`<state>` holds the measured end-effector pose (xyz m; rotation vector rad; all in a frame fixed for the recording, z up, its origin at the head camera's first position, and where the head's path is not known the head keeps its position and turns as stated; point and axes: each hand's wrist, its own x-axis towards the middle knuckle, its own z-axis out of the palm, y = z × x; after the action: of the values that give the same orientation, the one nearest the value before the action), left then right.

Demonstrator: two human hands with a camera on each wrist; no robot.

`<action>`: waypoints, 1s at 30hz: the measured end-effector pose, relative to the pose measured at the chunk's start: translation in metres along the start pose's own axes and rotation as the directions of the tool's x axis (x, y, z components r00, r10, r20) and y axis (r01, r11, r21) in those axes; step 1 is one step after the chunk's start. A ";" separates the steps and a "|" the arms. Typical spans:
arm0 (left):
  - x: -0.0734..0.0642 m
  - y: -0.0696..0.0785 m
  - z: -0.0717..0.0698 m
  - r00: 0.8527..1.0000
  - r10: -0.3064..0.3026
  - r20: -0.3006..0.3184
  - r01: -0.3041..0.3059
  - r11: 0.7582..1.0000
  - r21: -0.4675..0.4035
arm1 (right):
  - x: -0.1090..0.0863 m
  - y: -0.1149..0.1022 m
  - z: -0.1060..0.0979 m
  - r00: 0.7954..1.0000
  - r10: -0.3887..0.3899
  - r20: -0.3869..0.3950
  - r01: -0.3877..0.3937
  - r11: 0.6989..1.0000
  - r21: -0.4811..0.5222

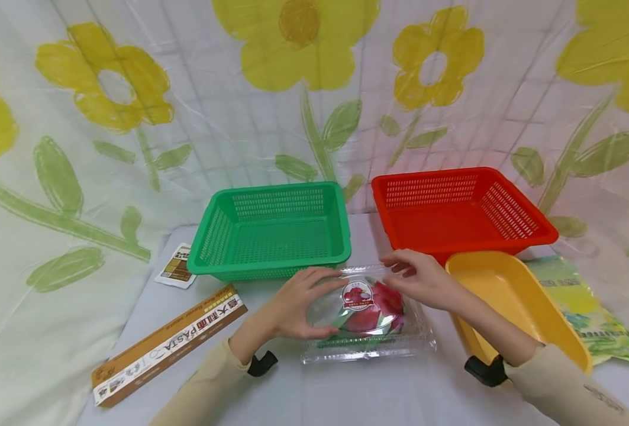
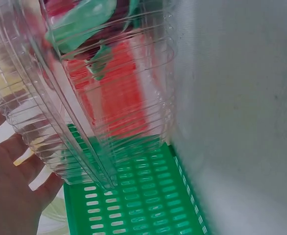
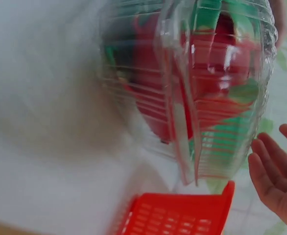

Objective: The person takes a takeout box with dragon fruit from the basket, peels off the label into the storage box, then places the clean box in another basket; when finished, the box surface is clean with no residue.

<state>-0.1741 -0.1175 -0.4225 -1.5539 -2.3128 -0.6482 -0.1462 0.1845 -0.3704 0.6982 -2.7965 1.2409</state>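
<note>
Clear lidded box (image 1: pixel 368 322), near middle: left hand (image 1: pixel 299 303) and right hand (image 1: pixel 426 279) spread wide at either side, apparently to suit its breadth.

You have two baskets (image 1: pixel 270 267), one yellow tray (image 1: pixel 506 290), one clear container (image 1: pixel 367 307), one pasta box (image 1: pixel 169 346), one small sachet (image 1: pixel 177 267) and one green-yellow bag (image 1: pixel 586 307) before you.

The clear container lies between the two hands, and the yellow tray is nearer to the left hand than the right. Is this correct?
No: the yellow tray is nearer to the right hand than the left hand, as the head view shows. The clear container does lie between them.
</note>
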 end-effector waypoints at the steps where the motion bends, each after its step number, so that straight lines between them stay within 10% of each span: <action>1: -0.001 0.000 0.001 1.000 -0.002 -0.003 0.002 1.000 0.001 | 0.002 -0.001 0.002 1.000 -0.006 0.015 0.006 1.000 0.001; 13: -0.007 0.003 0.000 1.000 0.015 -0.004 -0.014 0.999 0.046 | 0.018 -0.017 0.018 0.983 -0.015 0.182 0.030 0.996 -0.082; 30: -0.008 -0.001 0.001 1.000 -0.016 0.024 0.015 0.998 0.066 | 0.024 -0.027 0.027 0.983 0.004 0.184 0.024 0.989 -0.146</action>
<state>-0.1720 -0.1236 -0.4275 -1.5239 -2.3415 -0.5542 -0.1524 0.1401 -0.3655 0.8566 -2.9880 1.0015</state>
